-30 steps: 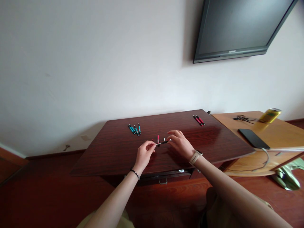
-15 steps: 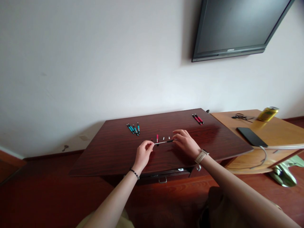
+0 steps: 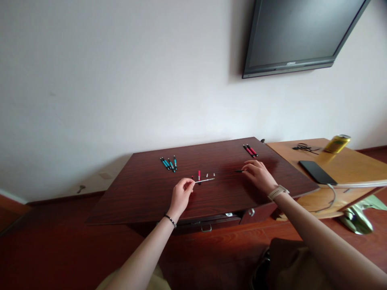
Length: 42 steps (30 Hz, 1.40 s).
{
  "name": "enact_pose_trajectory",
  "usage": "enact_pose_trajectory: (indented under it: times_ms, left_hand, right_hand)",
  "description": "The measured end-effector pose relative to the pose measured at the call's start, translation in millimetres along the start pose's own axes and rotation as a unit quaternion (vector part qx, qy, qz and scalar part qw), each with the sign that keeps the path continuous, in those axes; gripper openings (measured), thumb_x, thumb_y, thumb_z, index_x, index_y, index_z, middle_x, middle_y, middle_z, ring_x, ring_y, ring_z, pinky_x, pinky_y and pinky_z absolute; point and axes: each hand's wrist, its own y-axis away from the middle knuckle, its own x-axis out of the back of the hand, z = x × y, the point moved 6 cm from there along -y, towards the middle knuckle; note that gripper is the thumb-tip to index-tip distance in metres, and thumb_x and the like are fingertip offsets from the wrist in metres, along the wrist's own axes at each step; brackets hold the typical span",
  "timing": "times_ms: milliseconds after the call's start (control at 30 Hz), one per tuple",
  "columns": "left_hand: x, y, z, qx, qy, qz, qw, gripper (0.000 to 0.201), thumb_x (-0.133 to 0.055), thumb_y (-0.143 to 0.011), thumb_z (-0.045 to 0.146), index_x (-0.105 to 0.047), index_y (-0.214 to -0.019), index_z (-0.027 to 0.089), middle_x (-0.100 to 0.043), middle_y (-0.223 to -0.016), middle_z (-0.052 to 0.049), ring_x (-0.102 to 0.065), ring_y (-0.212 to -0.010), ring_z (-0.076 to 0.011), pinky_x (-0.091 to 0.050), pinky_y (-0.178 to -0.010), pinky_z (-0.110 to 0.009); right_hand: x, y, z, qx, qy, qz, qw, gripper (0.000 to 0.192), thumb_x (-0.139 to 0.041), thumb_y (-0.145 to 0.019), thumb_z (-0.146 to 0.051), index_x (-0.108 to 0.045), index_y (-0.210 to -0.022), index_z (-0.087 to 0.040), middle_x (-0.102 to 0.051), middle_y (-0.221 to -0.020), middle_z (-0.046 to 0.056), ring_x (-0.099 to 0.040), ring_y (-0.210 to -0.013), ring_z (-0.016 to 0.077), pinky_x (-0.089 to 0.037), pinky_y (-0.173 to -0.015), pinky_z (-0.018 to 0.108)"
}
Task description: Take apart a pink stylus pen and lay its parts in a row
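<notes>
My left hand pinches one end of a thin white pen refill, whose tip points right above the dark table. Off to the right, my right hand is closed on a small black pen part; its pointed end sticks out leftward and the rest is hidden by the fingers. Just beyond the refill lie a pink pen barrel, a tiny red piece and two small white pieces, one white piece left of the other white piece.
Several teal pens lie at the table's back left, and pink pens at the back right. A lighter wooden cabinet adjoins on the right, with a phone, a black cable and a yellow can. A television hangs above.
My right hand has moved right with the black pen part, which has come off the refill's end. The refill's tip now shows bare. My left hand has stayed nearly in place.
</notes>
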Motion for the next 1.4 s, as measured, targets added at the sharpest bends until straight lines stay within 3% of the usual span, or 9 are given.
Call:
enact_pose_trajectory:
  times_ms: [233,467,700,867,1100,1267,1400]
  left_hand:
    - [0.0,0.8,1.0,0.005,0.003,-0.001,1.0,0.026,-0.067,-0.095,0.044,-0.074,-0.097,0.02,-0.076,-0.09,-0.005,-0.069,-0.073,-0.0183,-0.052,-0.069,-0.028]
    - [-0.6,-0.4,1.4,0.003,-0.003,-0.002,1.0,0.025,-0.066,-0.095,0.043,-0.074,-0.097,0.02,-0.076,-0.089,-0.005,-0.068,-0.072,-0.0179,-0.052,-0.069,-0.028]
    - [-0.4,-0.1,3.1,0.01,-0.001,0.0,1.0,0.025,-0.066,-0.094,0.044,-0.074,-0.096,0.02,-0.075,-0.086,-0.004,-0.068,-0.07,-0.0175,-0.051,-0.066,-0.027]
    - [-0.8,-0.3,2.6,0.008,0.003,0.001,1.0,0.024,-0.066,-0.095,0.043,-0.073,-0.096,0.02,-0.075,-0.086,-0.004,-0.068,-0.07,-0.0176,-0.051,-0.067,-0.027]
    - [-0.4,0.4,3.1,0.011,0.002,0.001,1.0,0.025,-0.066,-0.094,0.045,-0.073,-0.095,0.02,-0.075,-0.086,-0.004,-0.068,-0.071,-0.018,-0.051,-0.067,-0.028]
    - [-0.7,0.6,3.3,0.015,0.009,0.001,1.0,0.025,-0.066,-0.094,0.044,-0.073,-0.096,0.021,-0.075,-0.089,-0.005,-0.067,-0.071,-0.0177,-0.052,-0.069,-0.028]
    - [-1.3,0.2,1.1,0.01,0.009,0.0,1.0,0.025,-0.066,-0.094,0.045,-0.073,-0.097,0.021,-0.075,-0.09,-0.005,-0.068,-0.072,-0.0179,-0.052,-0.069,-0.028]
  right_hand:
    - [-8.3,-12.6,32.2,-0.03,0.016,-0.009,0.999,0.021,-0.063,-0.098,-0.04,-0.078,-0.1,-0.026,-0.069,-0.12,0.011,-0.061,-0.111,0.0334,-0.049,-0.105,0.053]
    - [-30.4,-16.9,40.1,-0.035,0.021,-0.044,0.998,0.02,-0.063,-0.097,-0.039,-0.078,-0.099,-0.026,-0.071,-0.115,0.01,-0.064,-0.107,0.031,-0.047,-0.106,0.05]
    - [-34.0,-20.9,36.8,-0.041,0.011,-0.039,0.998,0.02,-0.065,-0.094,-0.037,-0.08,-0.1,-0.025,-0.072,-0.115,0.01,-0.064,-0.111,0.0314,-0.047,-0.108,0.051]
    - [-34.5,-30.5,6.4,-0.015,-0.014,-0.031,0.999,0.016,-0.066,-0.094,-0.034,-0.078,-0.1,-0.025,-0.074,-0.112,0.009,-0.065,-0.109,0.0302,-0.049,-0.107,0.049]
    - [-30.7,-41.2,-68.3,0.047,-0.078,-0.024,0.996,0.016,-0.06,-0.1,-0.025,-0.075,-0.105,-0.026,-0.076,-0.105,0.007,-0.069,-0.1,0.0261,-0.055,-0.093,0.041]
    - [-26.9,-38.9,-124.9,0.143,-0.125,-0.051,0.98,0.016,-0.06,-0.104,-0.029,-0.075,-0.11,-0.028,-0.075,-0.112,0.007,-0.067,-0.106,0.0267,-0.055,-0.099,0.044]
    - [-31.2,-35.4,-148.9,0.186,-0.129,-0.072,0.971,0.014,-0.064,-0.103,-0.029,-0.076,-0.11,-0.029,-0.074,-0.116,0.008,-0.065,-0.108,0.0273,-0.055,-0.1,0.047]
